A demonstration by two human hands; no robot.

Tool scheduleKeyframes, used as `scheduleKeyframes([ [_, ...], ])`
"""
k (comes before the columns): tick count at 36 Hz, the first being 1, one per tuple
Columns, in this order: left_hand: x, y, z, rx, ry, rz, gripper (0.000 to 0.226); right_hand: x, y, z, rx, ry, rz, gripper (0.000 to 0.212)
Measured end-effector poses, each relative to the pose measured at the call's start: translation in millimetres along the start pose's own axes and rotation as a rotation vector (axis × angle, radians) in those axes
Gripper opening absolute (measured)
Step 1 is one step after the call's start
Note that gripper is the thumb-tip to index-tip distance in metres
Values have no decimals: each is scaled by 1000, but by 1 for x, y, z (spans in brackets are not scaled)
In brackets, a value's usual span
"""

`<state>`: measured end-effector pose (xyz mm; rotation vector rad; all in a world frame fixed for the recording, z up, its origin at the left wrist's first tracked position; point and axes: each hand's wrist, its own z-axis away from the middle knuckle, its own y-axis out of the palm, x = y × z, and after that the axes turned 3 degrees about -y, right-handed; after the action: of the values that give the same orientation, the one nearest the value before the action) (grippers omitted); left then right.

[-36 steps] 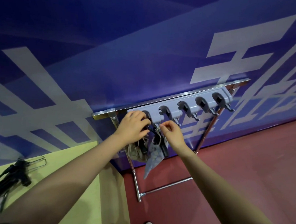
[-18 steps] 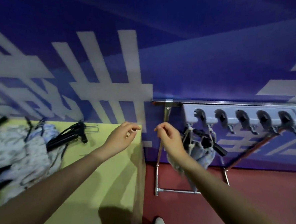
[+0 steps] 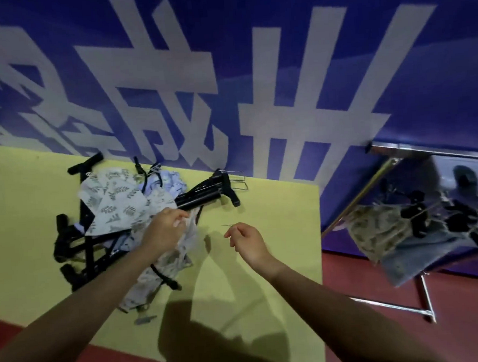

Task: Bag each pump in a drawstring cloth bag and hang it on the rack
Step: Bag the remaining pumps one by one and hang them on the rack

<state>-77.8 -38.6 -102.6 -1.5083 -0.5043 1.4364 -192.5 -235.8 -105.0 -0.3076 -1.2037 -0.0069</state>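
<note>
Head view, hands: we count two. Our left hand (image 3: 165,231) pinches the leaf-print cloth of a bag (image 3: 181,257) lying on the yellow table (image 3: 277,234); our right hand (image 3: 247,242) hangs over bare table with fingers loosely curled and nothing in it.
Head view, pumps on the table: one black pump (image 3: 205,195) lies apart at the far edge; the rest form a tangle (image 3: 76,246) whose number we cannot tell.
Head view, cloth bags on the table: several overlapping, leaf-print (image 3: 113,199) and pale blue (image 3: 165,182); exact count unclear.
Head view, rack (image 3: 426,155): stands right of the table against the blue wall (image 3: 335,35).
Head view, hung bags: two, one leaf-print (image 3: 378,231), one denim-blue (image 3: 421,253), black pump parts sticking out of them; blurred.
</note>
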Motion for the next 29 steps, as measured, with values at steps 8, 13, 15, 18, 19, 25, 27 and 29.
scheduleKeyframes([
  [8, 125, -63, -17, -74, -57, -138, 31, 8, 101, -33, 47, 149, 49, 21],
  [13, 151, -84, -30, -138, -107, -22, 26, 19, 152, -61, 98, 189, 127, 23],
  [15, 160, -92, -42, -172, -198, 49, 30, 27, 168, -73, 94, 194, 147, 22],
  [18, 178, -99, -58, -175, -330, 47, 44, 43, 188, -88, 84, 200, 169, 23],
  [19, 185, -100, -63, -163, -359, 23, 51, 49, 195, -94, 83, 194, 172, 29],
  [25, 192, -102, -90, -100, -476, 90, 82, 74, 221, -122, 65, 261, 73, 70],
  [27, 190, -104, -95, -93, -557, 195, 85, 77, 226, -130, 19, 260, 47, 70],
  [29, 192, -103, -101, -97, -601, 261, 85, 82, 227, -134, -3, 264, 27, 57],
])
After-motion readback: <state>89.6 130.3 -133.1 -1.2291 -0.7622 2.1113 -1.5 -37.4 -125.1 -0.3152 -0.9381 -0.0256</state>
